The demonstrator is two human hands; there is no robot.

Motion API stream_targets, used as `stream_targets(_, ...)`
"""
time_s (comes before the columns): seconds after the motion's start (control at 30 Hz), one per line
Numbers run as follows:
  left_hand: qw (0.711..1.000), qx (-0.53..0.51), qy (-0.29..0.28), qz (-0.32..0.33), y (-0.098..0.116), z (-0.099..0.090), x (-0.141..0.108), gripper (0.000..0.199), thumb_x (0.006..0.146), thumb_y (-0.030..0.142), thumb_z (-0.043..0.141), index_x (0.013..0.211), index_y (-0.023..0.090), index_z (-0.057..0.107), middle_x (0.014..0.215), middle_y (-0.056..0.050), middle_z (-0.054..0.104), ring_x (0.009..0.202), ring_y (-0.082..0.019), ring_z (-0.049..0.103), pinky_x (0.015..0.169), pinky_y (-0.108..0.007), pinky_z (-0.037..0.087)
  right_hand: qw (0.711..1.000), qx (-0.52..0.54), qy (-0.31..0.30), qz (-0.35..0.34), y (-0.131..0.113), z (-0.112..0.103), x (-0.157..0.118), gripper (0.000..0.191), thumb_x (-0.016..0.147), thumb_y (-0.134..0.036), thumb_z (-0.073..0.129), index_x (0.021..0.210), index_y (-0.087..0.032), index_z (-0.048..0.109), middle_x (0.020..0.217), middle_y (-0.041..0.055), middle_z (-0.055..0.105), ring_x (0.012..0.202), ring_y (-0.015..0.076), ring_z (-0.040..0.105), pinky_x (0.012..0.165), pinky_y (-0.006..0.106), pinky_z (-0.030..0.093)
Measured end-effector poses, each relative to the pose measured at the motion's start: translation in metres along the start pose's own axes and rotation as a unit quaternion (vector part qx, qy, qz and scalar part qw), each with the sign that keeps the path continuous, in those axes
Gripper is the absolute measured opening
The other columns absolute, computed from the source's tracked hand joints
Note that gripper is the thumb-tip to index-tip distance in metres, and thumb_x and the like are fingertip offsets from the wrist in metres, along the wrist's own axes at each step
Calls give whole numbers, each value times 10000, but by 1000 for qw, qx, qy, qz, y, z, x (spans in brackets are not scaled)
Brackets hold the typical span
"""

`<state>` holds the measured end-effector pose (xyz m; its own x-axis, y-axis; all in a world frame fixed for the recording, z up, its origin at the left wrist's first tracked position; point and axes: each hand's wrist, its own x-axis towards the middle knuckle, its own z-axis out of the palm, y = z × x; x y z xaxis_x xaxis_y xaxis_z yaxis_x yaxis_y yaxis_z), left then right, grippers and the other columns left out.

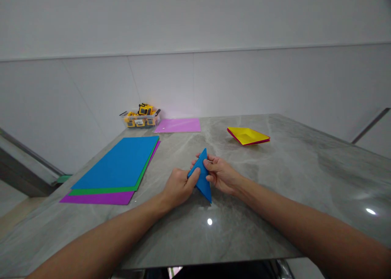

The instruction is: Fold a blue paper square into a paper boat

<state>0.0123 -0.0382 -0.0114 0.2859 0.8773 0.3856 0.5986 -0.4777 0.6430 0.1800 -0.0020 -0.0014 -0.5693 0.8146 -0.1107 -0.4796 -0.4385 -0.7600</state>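
Observation:
A piece of folded blue paper [203, 181], narrow and pointed at top and bottom, is held up between both hands just above the table. My left hand [180, 185] grips its left corner, thumb on the near face. My right hand [220, 174] pinches its upper right edge, with the thumb in front and some fingers showing behind the paper. Beyond my hands, to the right, lies a folded yellow and red paper piece [249, 135]. Left of my hands is a stack of blue, green and purple sheets [117, 165].
The grey marbled table [275, 238] reaches back to a white wall [232, 83]. Near its far left edge stands a clear plastic box [141, 120] with yellow toy vehicles [146, 109] in it. A pink sheet [179, 125] lies beside the box.

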Motion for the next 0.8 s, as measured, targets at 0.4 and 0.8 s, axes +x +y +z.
stream_targets(0.4, 998, -20, 0, -55, -3, 1, 3, 562, 890, 469, 422, 416, 169, 398, 405, 35, 358, 389, -67, 331, 413, -207, 217, 968, -234, 48, -72, 2, 2, -2, 331, 726, -408, 752, 810, -153, 559, 501, -84, 479, 333, 47, 385, 241, 128, 309)
stream_targets(0.8, 997, -56, 21, -38, -1, -4, 2, 572, 911, 458, 382, 416, 180, 454, 368, 24, 425, 372, -79, 405, 396, -190, 287, 964, -246, -13, -99, 2, 2, -2, 405, 701, -409, 775, 907, -169, 522, 526, -84, 532, 293, 25, 339, 233, 129, 224)
